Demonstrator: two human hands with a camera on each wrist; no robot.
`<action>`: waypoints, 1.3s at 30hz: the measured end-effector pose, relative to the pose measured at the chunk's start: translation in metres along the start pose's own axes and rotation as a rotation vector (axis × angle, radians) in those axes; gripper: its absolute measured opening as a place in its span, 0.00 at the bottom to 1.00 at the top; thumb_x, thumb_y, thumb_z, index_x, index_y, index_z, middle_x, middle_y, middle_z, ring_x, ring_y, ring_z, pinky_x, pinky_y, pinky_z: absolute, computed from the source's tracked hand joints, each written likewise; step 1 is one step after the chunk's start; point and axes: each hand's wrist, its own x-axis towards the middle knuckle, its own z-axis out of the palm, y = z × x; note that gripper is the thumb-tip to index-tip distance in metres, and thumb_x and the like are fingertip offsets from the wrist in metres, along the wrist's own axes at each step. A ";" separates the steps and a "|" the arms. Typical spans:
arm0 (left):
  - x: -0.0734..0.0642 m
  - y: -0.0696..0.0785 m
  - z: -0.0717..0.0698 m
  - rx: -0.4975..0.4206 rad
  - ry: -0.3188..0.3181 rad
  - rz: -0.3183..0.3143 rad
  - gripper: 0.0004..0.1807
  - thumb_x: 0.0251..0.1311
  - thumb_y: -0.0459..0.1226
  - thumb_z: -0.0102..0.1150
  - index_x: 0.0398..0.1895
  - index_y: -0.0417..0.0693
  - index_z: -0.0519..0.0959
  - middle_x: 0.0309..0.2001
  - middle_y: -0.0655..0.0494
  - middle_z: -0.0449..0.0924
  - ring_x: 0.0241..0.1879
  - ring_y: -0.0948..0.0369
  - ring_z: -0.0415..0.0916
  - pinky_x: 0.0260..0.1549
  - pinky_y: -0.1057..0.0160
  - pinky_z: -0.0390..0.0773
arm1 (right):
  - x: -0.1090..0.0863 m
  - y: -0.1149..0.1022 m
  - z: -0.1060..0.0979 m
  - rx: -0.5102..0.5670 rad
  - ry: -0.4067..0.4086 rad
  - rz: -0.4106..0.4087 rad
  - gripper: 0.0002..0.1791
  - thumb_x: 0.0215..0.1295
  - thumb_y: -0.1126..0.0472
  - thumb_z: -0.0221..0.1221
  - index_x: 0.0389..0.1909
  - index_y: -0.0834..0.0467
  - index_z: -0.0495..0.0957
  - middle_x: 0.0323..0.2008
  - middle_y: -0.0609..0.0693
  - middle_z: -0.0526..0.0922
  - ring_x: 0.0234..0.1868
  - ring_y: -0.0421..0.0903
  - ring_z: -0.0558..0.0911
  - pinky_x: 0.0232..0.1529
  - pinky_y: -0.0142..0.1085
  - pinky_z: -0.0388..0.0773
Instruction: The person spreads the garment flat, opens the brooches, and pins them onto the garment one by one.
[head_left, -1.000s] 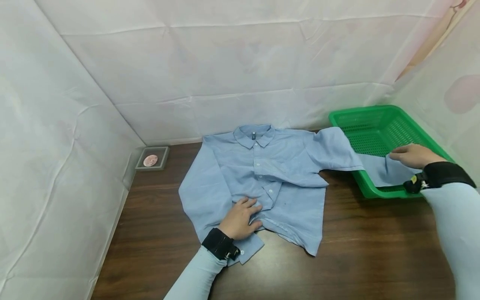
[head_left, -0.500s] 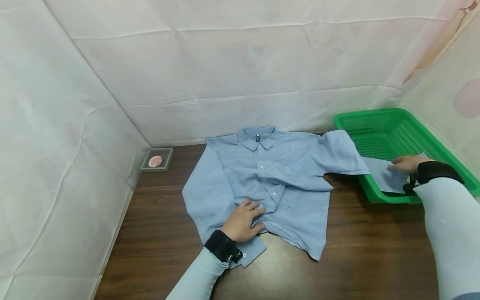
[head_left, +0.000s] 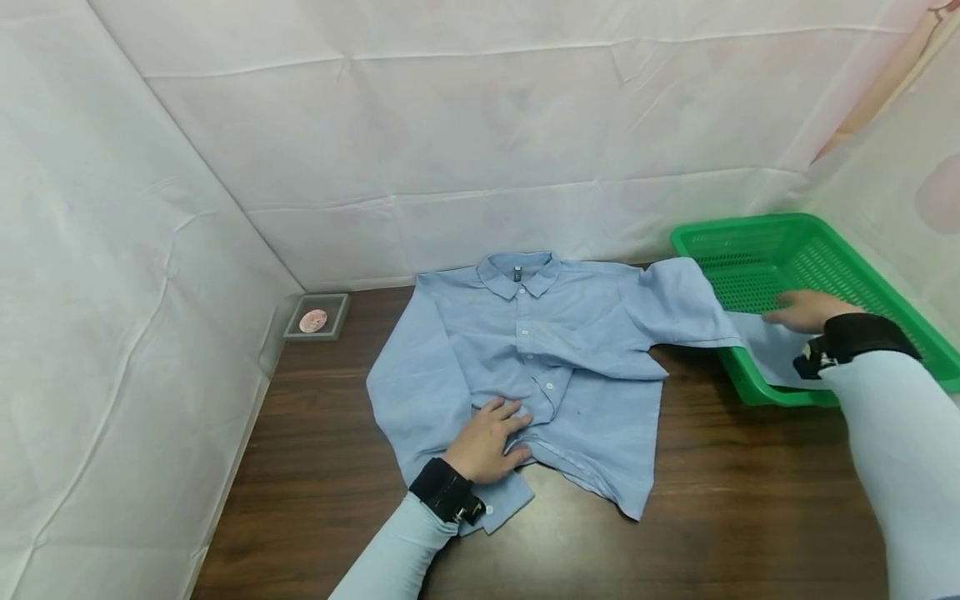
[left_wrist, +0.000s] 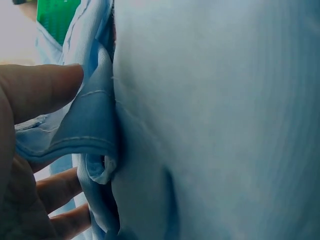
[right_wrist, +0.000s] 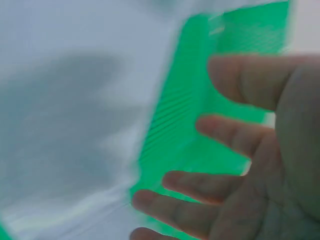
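A light blue button-up shirt (head_left: 487, 333) lies spread out, collar toward the back wall. My left hand (head_left: 487, 442) rests on its lower left part with fingers spread, over the folded-in sleeve. In the left wrist view, a fold of shirt cloth (left_wrist: 85, 120) shows between the thumb and the lower fingers. The other sleeve (head_left: 772, 346) reaches over the rim into a green plastic basket (head_left: 750, 223). Above that sleeve is my right hand (head_left: 813, 311). The right wrist view shows its fingers (right_wrist: 175, 210) extended and apart, with nothing between them.
A small grey square tray (head_left: 337, 312) holding a pink oval piece (head_left: 312, 321) stands at the back left. White sheeting (head_left: 480, 125) walls the back and sides of the dark wooden table (head_left: 300, 500). The basket stands against the right wall.
My right hand lowers to the sleeve in the basket, then rises slightly off it with fingers extended. The sleeve end now lies flatter. My left hand stays on the shirt.
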 end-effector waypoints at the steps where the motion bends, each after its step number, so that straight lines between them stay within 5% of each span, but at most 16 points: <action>1: 0.000 0.000 0.000 -0.009 -0.004 0.002 0.29 0.65 0.52 0.56 0.67 0.51 0.70 0.69 0.48 0.64 0.69 0.47 0.57 0.64 0.49 0.61 | -0.004 -0.011 -0.005 -0.013 0.053 0.002 0.43 0.73 0.43 0.43 0.63 0.82 0.54 0.58 0.85 0.55 0.57 0.82 0.57 0.51 0.69 0.62; 7: -0.005 -0.003 -0.004 -0.079 -0.023 0.004 0.33 0.64 0.54 0.57 0.69 0.52 0.67 0.71 0.47 0.59 0.71 0.47 0.52 0.65 0.48 0.59 | -0.042 -0.101 -0.009 0.041 0.278 -0.062 0.44 0.70 0.35 0.42 0.70 0.69 0.55 0.60 0.76 0.65 0.55 0.72 0.69 0.45 0.63 0.69; 14: -0.038 0.005 -0.017 -0.070 0.033 -0.040 0.35 0.61 0.55 0.60 0.68 0.51 0.67 0.70 0.46 0.59 0.71 0.48 0.53 0.65 0.49 0.60 | -0.074 -0.177 0.064 0.153 0.437 -0.370 0.18 0.70 0.55 0.56 0.55 0.60 0.74 0.41 0.53 0.84 0.38 0.46 0.83 0.35 0.41 0.78; 21: -0.079 0.011 -0.018 -0.018 0.066 -0.093 0.35 0.59 0.55 0.61 0.66 0.49 0.71 0.68 0.46 0.64 0.69 0.46 0.55 0.63 0.45 0.61 | -0.074 -0.201 0.144 0.137 0.340 -0.437 0.04 0.63 0.61 0.62 0.38 0.55 0.79 0.30 0.41 0.80 0.27 0.34 0.76 0.26 0.31 0.73; 29: -0.098 0.005 -0.010 0.042 0.210 -0.133 0.34 0.52 0.53 0.69 0.60 0.45 0.76 0.64 0.38 0.66 0.64 0.42 0.61 0.59 0.43 0.65 | -0.075 -0.210 0.176 0.012 0.305 -0.400 0.09 0.59 0.53 0.67 0.29 0.49 0.75 0.23 0.38 0.70 0.21 0.33 0.67 0.23 0.31 0.66; 39: -0.088 -0.003 -0.006 0.057 0.060 -0.172 0.42 0.43 0.56 0.74 0.61 0.45 0.75 0.59 0.42 0.69 0.55 0.46 0.68 0.47 0.45 0.73 | -0.071 -0.228 0.194 -0.055 0.208 -0.474 0.21 0.53 0.41 0.68 0.37 0.52 0.78 0.30 0.41 0.71 0.28 0.36 0.68 0.26 0.33 0.70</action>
